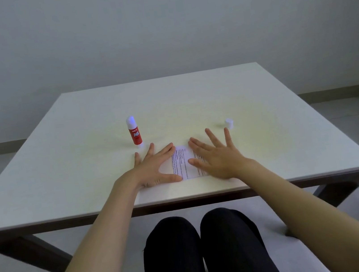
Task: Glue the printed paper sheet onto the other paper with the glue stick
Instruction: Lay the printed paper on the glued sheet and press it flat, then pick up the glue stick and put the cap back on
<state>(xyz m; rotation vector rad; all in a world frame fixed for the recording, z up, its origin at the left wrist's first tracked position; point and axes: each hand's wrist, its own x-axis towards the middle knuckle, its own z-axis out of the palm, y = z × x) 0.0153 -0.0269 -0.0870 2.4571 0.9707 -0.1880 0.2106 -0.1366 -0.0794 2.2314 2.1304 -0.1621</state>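
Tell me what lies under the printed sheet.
The printed sheet lies on a larger plain white paper, pressed flat by left hand and right hand. Any glue between them is covered.

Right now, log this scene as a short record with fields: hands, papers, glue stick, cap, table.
left hand: flat, fingers spread, on the left part of the printed sheet
right hand: flat, fingers spread, on its right part
printed sheet: lies on a larger white paper
glue stick: upright, uncapped, beyond the left hand
cap: apart, beyond the right hand
table: white top
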